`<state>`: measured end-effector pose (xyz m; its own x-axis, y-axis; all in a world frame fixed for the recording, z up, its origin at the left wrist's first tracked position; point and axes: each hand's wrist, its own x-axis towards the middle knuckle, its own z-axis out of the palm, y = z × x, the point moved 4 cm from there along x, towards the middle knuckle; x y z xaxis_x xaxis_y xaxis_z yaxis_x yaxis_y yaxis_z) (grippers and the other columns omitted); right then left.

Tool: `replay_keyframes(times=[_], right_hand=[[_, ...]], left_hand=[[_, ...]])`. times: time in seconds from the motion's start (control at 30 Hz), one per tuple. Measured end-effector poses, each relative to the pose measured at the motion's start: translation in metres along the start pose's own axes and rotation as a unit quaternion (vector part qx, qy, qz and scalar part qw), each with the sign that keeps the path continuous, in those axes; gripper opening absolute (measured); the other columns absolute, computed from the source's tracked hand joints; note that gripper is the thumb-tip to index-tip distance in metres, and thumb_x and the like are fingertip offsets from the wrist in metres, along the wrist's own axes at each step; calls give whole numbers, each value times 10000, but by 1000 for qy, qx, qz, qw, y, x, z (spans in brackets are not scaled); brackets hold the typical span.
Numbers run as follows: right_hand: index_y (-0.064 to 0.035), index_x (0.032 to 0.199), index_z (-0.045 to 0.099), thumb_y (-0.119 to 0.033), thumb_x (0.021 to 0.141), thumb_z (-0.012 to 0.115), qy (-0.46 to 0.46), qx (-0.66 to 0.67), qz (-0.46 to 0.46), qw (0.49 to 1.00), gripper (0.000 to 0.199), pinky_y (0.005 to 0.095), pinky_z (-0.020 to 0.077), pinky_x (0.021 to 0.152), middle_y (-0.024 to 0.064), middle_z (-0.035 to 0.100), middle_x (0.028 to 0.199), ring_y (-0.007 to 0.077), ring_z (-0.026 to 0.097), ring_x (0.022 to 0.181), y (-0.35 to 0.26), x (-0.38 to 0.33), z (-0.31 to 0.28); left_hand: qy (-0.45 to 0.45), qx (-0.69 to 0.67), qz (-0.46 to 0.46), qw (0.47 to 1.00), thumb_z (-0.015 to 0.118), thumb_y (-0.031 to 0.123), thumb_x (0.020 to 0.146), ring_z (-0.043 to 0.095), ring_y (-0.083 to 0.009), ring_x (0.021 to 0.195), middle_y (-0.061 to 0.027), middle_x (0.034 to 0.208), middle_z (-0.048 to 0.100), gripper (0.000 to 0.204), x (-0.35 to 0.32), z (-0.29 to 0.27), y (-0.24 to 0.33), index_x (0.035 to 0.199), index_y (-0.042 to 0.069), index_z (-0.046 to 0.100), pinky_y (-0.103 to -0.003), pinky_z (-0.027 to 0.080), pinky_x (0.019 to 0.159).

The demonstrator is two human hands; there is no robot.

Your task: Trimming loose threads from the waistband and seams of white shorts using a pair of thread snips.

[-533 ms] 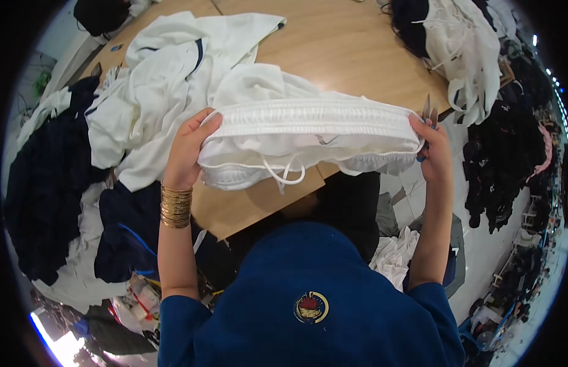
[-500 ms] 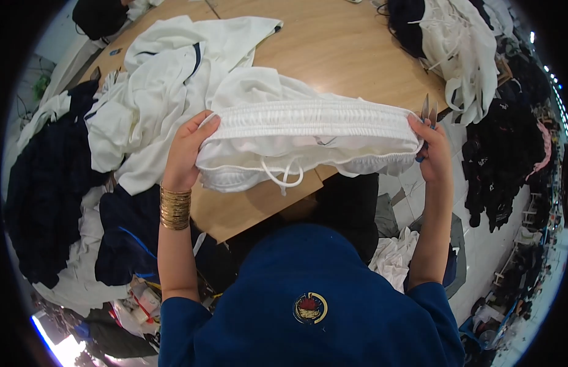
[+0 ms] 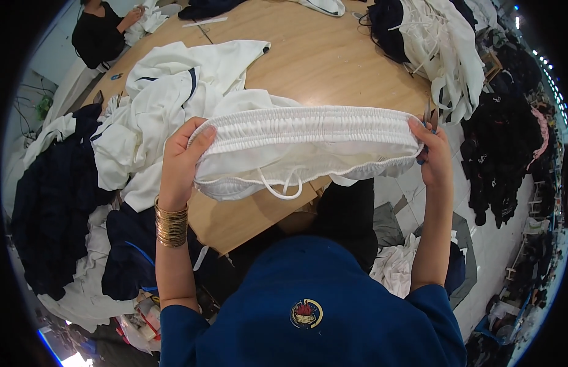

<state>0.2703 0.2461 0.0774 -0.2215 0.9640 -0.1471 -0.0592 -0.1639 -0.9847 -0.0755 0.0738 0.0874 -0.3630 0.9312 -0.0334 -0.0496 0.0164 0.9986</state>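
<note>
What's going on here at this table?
A person stretches the elastic waistband of a white garment between the left hand and the right hand, held above the edge of a wooden table. Its white drawstring dangles below. The right hand also grips small scissors. White and dark clothes are piled around.

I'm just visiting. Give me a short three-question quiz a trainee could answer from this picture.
1. True or false: both hands stretch the white elastic waistband between them.
2. What hangs from the waistband's middle?
3. The gold bangles are on which wrist: A left, B right?

Key:
1. True; the left hand and the right hand each grip one end.
2. A white drawstring.
3. A.
</note>
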Motion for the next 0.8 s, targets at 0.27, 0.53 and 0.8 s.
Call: replay_keyframes(times=[0.27,0.53,0.8], right_hand=[[-51,853,621,-159,832,636,-35,-12,-24,999,112,157,326,454,-34,595,693,10,509,544,-21,-16,4],[-32,874,624,-141,837,619,-67,-7,-27,997,116,160,379,486,-8,616,724,30,555,596,-26,-29,0],[-47,859,638,-155,806,652,-67,-3,-7,998,121,194,413,528,-14,613,714,58,563,604,-12,-41,21]], left_hand=[[25,60,56,996,571,157,895,506,-26,726,25,803,598,154,-15,5,21,904,5,594,-177,411,671],[26,57,69,996,575,163,891,503,-24,717,25,789,594,159,-21,2,24,899,6,595,-178,410,664],[-86,375,229,894,580,196,870,548,-221,962,-92,1062,578,255,-5,45,-2,1038,6,561,-318,434,833]])
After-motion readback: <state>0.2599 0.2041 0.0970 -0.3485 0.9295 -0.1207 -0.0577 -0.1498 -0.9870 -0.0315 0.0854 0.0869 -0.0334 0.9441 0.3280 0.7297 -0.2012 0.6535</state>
